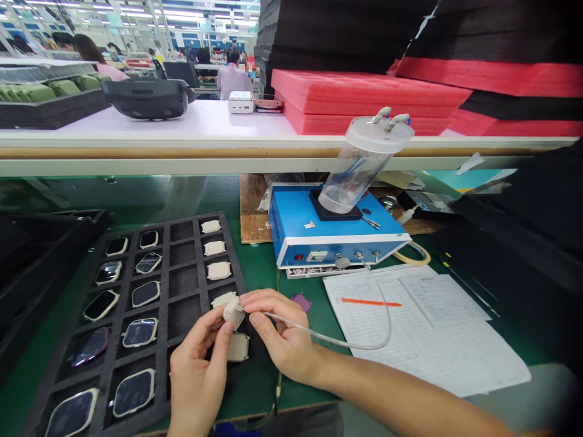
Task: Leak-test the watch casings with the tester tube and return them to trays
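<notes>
My left hand [198,370] pinches a small beige case [232,311] between thumb and fingers, just above the black foam tray [182,288]. My right hand [276,331] grips the end of a thin clear tube [359,346] and presses it against the case. The tube loops right over a paper form and runs back to the blue test box [319,233]. The tray holds several dark-screened units in its left columns and several beige cases [217,270] in the right column.
A clear cylinder [359,164] stands on the blue box. A paper form [423,321] with an orange pen [371,302] lies to the right. Black foam trays are stacked at left and right. Red and black foam sheets sit on the shelf above. People work in the background.
</notes>
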A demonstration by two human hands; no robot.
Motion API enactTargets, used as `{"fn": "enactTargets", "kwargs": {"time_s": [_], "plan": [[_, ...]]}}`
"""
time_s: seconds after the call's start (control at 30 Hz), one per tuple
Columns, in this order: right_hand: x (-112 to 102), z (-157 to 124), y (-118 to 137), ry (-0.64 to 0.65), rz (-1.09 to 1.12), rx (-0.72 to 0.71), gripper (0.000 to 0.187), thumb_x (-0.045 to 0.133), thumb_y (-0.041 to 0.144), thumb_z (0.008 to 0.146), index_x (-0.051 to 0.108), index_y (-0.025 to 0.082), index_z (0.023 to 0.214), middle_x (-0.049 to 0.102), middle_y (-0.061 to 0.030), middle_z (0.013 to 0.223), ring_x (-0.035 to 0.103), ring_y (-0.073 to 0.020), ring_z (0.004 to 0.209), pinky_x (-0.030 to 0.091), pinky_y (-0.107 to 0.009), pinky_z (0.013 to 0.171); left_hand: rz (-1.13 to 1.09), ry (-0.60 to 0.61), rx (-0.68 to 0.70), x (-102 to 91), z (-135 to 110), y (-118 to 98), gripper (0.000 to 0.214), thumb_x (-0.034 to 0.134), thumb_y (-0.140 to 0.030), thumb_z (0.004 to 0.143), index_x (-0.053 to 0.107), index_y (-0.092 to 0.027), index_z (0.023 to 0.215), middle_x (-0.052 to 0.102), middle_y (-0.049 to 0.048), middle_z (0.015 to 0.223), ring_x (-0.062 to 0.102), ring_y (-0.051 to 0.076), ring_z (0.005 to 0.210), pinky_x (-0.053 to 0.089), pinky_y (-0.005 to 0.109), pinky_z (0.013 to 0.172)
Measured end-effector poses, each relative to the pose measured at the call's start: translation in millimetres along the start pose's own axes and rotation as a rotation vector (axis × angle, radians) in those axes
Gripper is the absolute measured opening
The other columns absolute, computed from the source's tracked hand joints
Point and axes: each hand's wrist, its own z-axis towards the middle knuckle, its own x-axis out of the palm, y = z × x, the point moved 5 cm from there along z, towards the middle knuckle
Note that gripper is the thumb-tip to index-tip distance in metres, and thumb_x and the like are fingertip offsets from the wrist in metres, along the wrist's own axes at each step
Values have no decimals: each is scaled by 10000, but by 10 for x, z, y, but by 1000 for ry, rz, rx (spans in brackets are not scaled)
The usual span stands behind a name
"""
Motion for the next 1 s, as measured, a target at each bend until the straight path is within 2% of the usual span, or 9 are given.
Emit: {"fn": "enactTargets", "kwargs": {"time_s": [0.27, 0.63, 1.0], "plan": [[1, -1, -4, -3, -4, 6, 148, 625, 189, 999, 764, 233, 1028, 805, -88, 1015, 772, -217, 998, 641, -374, 901, -4, -5, 13, -9, -2, -4, 320, 790, -437, 857, 811, -181, 1047, 834, 115, 1045, 821, 254, 907, 661, 266, 804], [4, 10, 5, -2, -8, 16, 141, 626, 209, 1009, 765, 235, 1013, 806, -82, 1011, 772, -215, 1000, 644, -373, 898, 8, -5, 8, -10, 8, -3, 359, 786, -488, 851, 810, -181, 1037, 832, 122, 1042, 820, 276, 911, 670, 314, 822], [-3, 7, 1, 6, -15, -8, 162, 625, 167, 999, 766, 235, 1040, 805, -87, 1019, 771, -211, 1009, 636, -366, 907, 1, 3, 16, -5, 5, 0, 304, 781, -417, 861, 807, -183, 1053, 833, 113, 1054, 820, 257, 916, 663, 286, 821]]}}
